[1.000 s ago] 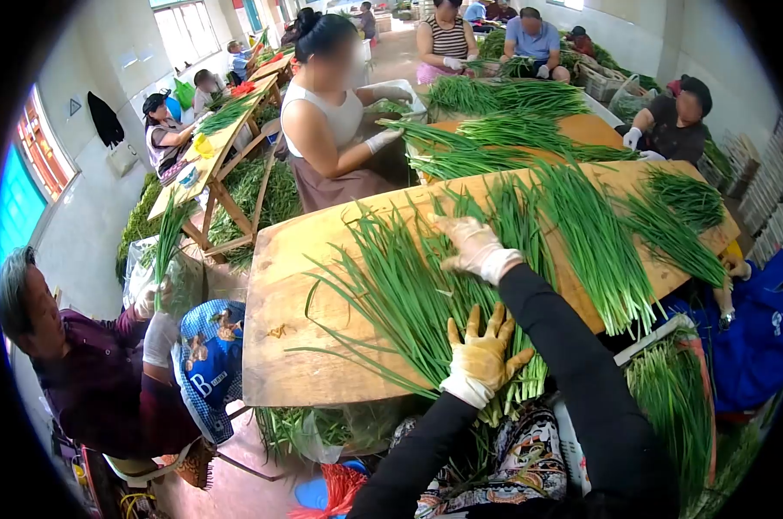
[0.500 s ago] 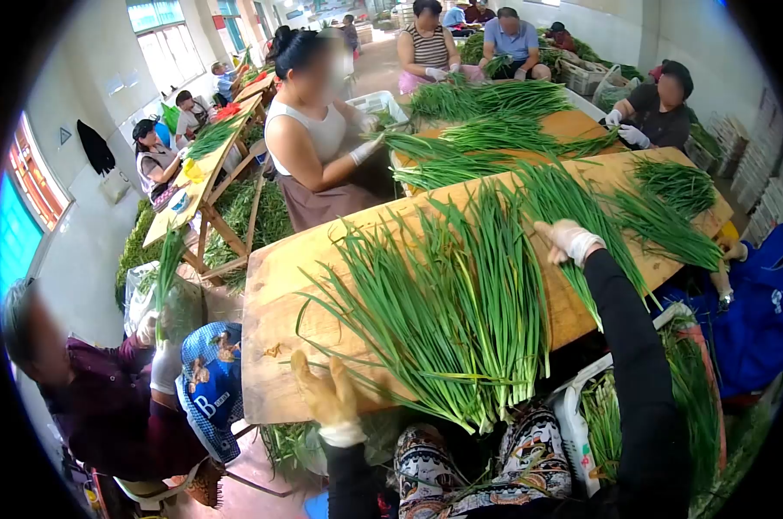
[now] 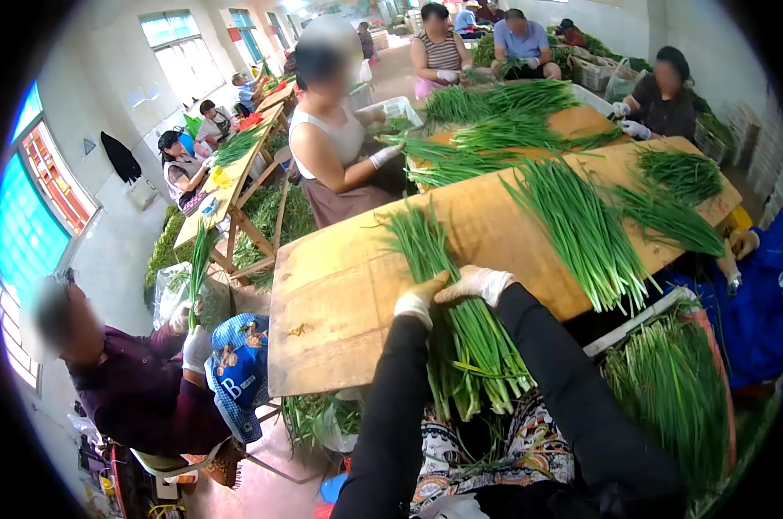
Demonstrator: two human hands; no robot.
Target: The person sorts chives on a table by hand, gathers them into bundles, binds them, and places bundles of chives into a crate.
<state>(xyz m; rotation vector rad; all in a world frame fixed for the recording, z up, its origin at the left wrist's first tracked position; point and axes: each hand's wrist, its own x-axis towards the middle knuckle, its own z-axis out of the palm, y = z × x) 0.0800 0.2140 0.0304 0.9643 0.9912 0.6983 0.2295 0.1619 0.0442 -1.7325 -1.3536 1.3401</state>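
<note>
Wooden table (image 3: pixel 339 320) across the middle, a pile (image 3: pixel 581 238) of green stalks fanned on its right, and here's the bunch (image 3: pixel 478 346), lying over the near edge! Left hand (image 3: pixel 419 298) and right hand (image 3: pixel 476 284), side by side, both closed around it!

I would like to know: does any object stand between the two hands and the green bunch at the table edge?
Nothing visible, apart from the gloves: the left hand and the right hand are both on the green bunch.
</note>
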